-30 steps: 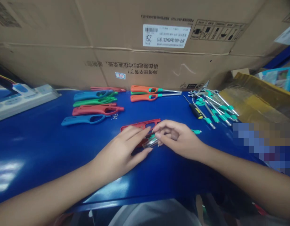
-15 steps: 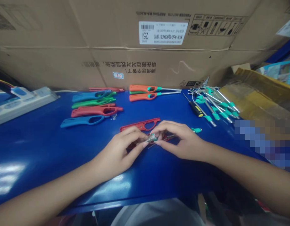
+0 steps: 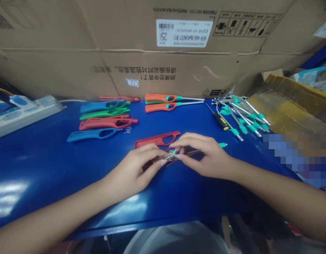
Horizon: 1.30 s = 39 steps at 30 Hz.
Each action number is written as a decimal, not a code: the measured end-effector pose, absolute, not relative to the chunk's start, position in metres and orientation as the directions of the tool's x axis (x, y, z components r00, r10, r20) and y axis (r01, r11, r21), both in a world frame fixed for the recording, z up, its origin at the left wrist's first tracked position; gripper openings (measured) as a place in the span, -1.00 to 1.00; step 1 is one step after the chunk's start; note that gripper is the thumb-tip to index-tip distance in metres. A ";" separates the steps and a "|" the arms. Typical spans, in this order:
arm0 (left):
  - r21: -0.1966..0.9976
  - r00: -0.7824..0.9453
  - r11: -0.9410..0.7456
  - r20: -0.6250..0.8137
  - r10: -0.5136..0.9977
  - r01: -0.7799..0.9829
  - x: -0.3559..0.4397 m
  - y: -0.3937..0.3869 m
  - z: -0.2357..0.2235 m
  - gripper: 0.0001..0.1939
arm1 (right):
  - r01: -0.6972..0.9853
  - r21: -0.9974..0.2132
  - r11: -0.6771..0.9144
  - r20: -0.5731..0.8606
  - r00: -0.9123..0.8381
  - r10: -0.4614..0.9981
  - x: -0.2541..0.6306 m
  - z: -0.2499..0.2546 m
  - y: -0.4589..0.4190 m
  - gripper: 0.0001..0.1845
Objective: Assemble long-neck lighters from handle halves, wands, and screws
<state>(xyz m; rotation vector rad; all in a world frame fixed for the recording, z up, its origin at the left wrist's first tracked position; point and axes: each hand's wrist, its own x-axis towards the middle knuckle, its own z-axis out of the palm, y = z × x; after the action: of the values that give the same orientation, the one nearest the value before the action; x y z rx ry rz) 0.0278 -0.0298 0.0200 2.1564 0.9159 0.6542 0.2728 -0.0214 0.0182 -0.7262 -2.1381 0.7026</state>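
My left hand (image 3: 141, 160) pinches a small clear part with a green end (image 3: 170, 154) between thumb and fingertips. At that part's green end, the fingertips of my right hand (image 3: 202, 153) are closed, gripping something whitish and green too small to make out. Beneath both hands lies a red lighter shell half, mostly hidden by the fingers. Just behind them a second red shell half (image 3: 157, 139) rests with its hollow side up. A metal lighter tube with a green tip (image 3: 222, 145) passes under my right hand and shows beyond it.
Blue, green and red lighter shells (image 3: 107, 123) lie at left, with small screws (image 3: 128, 130) nearby. Orange assembled lighters (image 3: 163, 107) sit at the back. A screwdriver (image 3: 220, 121) and several metal tubes with green fittings (image 3: 247, 118) are at right. A power strip (image 3: 28, 114) stands far left.
My right fingertips have shifted slightly at the part's green end, and more of the clear part shows between the hands. My left hand keeps its pinch.
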 end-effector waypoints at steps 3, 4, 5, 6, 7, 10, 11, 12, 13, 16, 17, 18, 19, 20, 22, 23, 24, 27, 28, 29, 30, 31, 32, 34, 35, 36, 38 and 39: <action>0.795 0.588 -0.459 0.164 0.792 0.397 0.027 -0.029 0.021 -0.78 | 0.314 -0.701 0.640 0.460 -0.487 0.742 0.272 0.018 -0.023 -0.69; 0.820 0.570 -0.425 0.152 0.807 0.383 0.027 -0.029 0.021 -0.78 | 0.331 -0.695 0.638 0.453 -0.487 0.747 0.273 0.018 -0.023 -0.72; 0.850 0.550 -0.382 0.136 0.824 0.362 0.027 -0.028 0.020 -0.78 | 0.345 -0.676 0.651 0.447 -0.510 0.735 0.273 0.019 -0.023 -0.76; 0.882 0.530 -0.335 0.120 0.840 0.332 0.027 -0.028 0.020 -0.78 | 0.360 -0.641 0.678 0.437 -0.555 0.708 0.274 0.018 -0.022 -0.81; 0.911 0.513 -0.285 0.098 0.853 0.299 0.027 -0.027 0.019 -0.78 | 0.376 -0.587 0.717 0.420 -0.615 0.667 0.275 0.018 -0.022 -0.85; 0.962 0.481 -0.154 0.029 0.876 0.223 0.028 -0.025 0.020 -0.78 | 0.424 -0.351 0.835 0.320 -0.784 0.532 0.278 0.016 -0.018 -0.86; 0.969 0.473 -0.124 0.009 0.881 0.213 0.028 -0.024 0.020 -0.78 | 0.436 -0.283 0.855 0.284 -0.813 0.508 0.279 0.015 -0.017 -0.84; 0.973 0.465 -0.098 -0.011 0.885 0.209 0.028 -0.023 0.021 -0.77 | 0.444 -0.236 0.865 0.260 -0.828 0.496 0.280 0.014 -0.016 -0.83; 0.975 0.456 -0.076 -0.028 0.890 0.208 0.028 -0.023 0.022 -0.75 | 0.448 -0.212 0.869 0.249 -0.835 0.491 0.281 0.012 -0.015 -0.81; 0.976 0.439 -0.028 -0.071 0.896 0.214 0.028 -0.022 0.024 -0.69 | 0.441 -0.213 0.872 0.260 -0.834 0.486 0.282 0.009 -0.013 -0.80; 0.976 0.438 -0.018 -0.080 0.896 0.217 0.028 -0.021 0.024 -0.68 | 0.433 -0.223 0.873 0.271 -0.833 0.482 0.282 0.009 -0.013 -0.80; 0.976 0.437 -0.012 -0.087 0.895 0.218 0.027 -0.021 0.024 -0.67 | 0.425 -0.239 0.873 0.285 -0.829 0.482 0.282 0.008 -0.013 -0.80; 0.976 0.439 -0.006 -0.092 0.894 0.218 0.027 -0.021 0.024 -0.67 | 0.416 -0.269 0.869 0.303 -0.820 0.486 0.281 0.008 -0.013 -0.81; 0.976 0.442 -0.001 -0.097 0.892 0.217 0.027 -0.021 0.023 -0.67 | 0.406 -0.313 0.858 0.321 -0.806 0.498 0.281 0.009 -0.013 -0.82; 0.976 0.449 0.009 -0.107 0.887 0.216 0.027 -0.021 0.023 -0.67 | 0.387 -0.434 0.814 0.341 -0.765 0.546 0.281 0.011 -0.013 -0.86; 0.976 0.452 0.014 -0.114 0.885 0.219 0.027 -0.021 0.023 -0.66 | 0.382 -0.492 0.783 0.344 -0.741 0.577 0.282 0.012 -0.013 -0.88; 0.974 0.455 0.019 -0.122 0.882 0.224 0.027 -0.022 0.023 -0.65 | 0.382 -0.540 0.750 0.343 -0.714 0.611 0.282 0.014 -0.012 -0.90; 0.967 0.460 0.034 -0.150 0.875 0.251 0.026 -0.022 0.024 -0.64 | 0.398 -0.684 0.611 0.290 -0.620 0.729 0.285 0.018 -0.009 -0.93; 0.965 0.460 0.037 -0.157 0.874 0.260 0.026 -0.022 0.025 -0.65 | 0.386 -0.755 0.530 0.239 -0.591 0.770 0.286 0.019 -0.008 -0.91; 0.963 0.462 0.037 -0.162 0.872 0.268 0.026 -0.022 0.025 -0.66 | 0.360 -0.832 0.423 0.162 -0.571 0.805 0.287 0.019 -0.007 -0.88; 0.961 0.464 0.035 -0.165 0.870 0.275 0.026 -0.022 0.026 -0.68 | 0.322 -0.898 0.300 0.073 -0.563 0.823 0.287 0.019 -0.006 -0.86; 0.959 0.467 0.034 -0.167 0.868 0.280 0.026 -0.022 0.026 -0.69 | 0.281 -0.943 0.178 -0.012 -0.563 0.826 0.287 0.019 -0.005 -0.83; 0.958 0.473 0.033 -0.170 0.865 0.284 0.026 -0.021 0.027 -0.69 | 0.244 -0.967 0.077 -0.078 -0.569 0.819 0.287 0.019 -0.004 -0.81; 0.956 0.482 0.032 -0.177 0.858 0.293 0.026 -0.020 0.027 -0.69 | 0.190 -0.981 -0.037 -0.144 -0.585 0.798 0.286 0.018 -0.002 -0.78; 0.953 0.484 0.033 -0.182 0.856 0.300 0.026 -0.020 0.028 -0.69 | 0.170 -0.984 -0.054 -0.145 -0.589 0.795 0.286 0.018 -0.002 -0.77; 0.950 0.484 0.034 -0.189 0.854 0.311 0.026 -0.020 0.028 -0.68 | 0.154 -0.986 -0.061 -0.142 -0.592 0.794 0.285 0.018 -0.001 -0.76; 0.941 0.483 0.031 -0.200 0.853 0.336 0.026 -0.020 0.028 -0.66 | 0.146 -0.987 -0.072 -0.145 -0.594 0.791 0.285 0.018 0.000 -0.73; 0.938 0.481 0.030 -0.205 0.852 0.346 0.026 -0.020 0.027 -0.66 | 0.150 -0.986 -0.076 -0.152 -0.592 0.791 0.284 0.017 0.000 -0.71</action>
<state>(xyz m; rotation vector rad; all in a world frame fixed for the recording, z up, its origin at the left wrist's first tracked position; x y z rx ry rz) 0.0263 -0.0197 0.0275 1.5543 1.0758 0.5393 0.2842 -0.0002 0.0174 -1.0147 -1.7134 1.7160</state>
